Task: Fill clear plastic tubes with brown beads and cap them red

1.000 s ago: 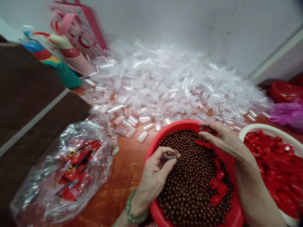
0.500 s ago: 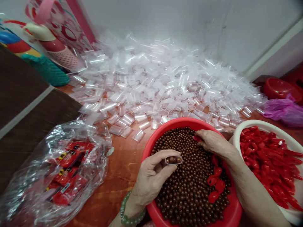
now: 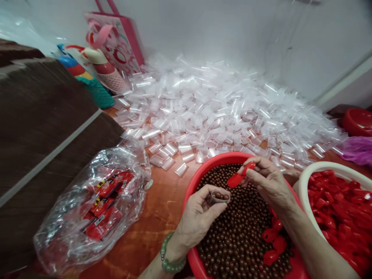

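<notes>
Pinch grips, two: left hand (image 3: 197, 215) closed about one clear sleeve (image 3: 221, 201), mouth uppermost, enclosed balls (image 3: 221, 196) visible within; right hand (image 3: 269, 184) gripping one red plastic piece (image 3: 236, 178) by its upper end, thumb against fingers. Piece near the sleeve, apart from it; both above loose brown balls (image 3: 242, 232) in a red basin (image 3: 193, 190).

Sleeve: probably light, thin and springy, easily squeezed flat; best held lightly by its sides, below the mouth. Piece: likely light, stiff, smooth, somewhat slippery; best taken at one end. Balls: apparently hard, apt to roll.

Spare red pieces (image 3: 271, 235): several lying on the loose balls. Right: white basin (image 3: 302, 199), filled with red parts (image 3: 343, 209). Beyond: heap of clear sleeves (image 3: 203, 108), against the wall (image 3: 232, 35).
</notes>
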Demonstrator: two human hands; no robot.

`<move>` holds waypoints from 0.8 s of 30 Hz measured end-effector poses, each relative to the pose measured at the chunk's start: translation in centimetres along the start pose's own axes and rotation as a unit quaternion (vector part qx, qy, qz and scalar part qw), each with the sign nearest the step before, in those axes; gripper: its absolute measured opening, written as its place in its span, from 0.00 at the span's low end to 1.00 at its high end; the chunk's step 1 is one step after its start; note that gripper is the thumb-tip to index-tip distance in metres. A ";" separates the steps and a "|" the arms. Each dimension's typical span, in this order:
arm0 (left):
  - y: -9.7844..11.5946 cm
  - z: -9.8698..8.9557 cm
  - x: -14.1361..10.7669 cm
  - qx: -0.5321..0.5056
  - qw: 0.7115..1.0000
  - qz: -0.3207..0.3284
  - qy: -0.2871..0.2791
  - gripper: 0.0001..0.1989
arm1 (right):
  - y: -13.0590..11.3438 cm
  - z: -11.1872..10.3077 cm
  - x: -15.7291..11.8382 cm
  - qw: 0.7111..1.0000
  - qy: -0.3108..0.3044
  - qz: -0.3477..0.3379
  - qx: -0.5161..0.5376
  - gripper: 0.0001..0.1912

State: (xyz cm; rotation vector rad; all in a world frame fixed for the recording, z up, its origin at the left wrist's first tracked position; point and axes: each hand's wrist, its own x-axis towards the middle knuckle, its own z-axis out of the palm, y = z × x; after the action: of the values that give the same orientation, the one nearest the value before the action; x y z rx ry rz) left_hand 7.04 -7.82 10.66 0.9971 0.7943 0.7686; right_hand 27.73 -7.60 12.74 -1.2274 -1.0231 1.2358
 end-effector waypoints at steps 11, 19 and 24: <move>0.0 -0.1 0.1 -0.022 0.999 -0.042 0.001 0.10 | 1.5 3.2 0.0 0.995 -0.035 0.082 -0.032 0.16; -0.2 -0.4 0.4 -0.123 0.990 -0.060 0.027 0.16 | 1.4 2.5 -0.6 0.874 -0.089 -0.333 -0.343 0.18; -0.6 -0.6 0.5 -0.159 0.986 -0.025 0.036 0.16 | 2.0 1.6 -1.1 0.777 -0.191 -0.397 -0.450 0.28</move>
State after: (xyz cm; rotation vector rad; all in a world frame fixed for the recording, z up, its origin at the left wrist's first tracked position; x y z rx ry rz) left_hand 6.85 -7.37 9.78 0.6637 0.7276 0.8612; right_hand 25.79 -8.68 10.98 -0.9790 -2.3093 0.2567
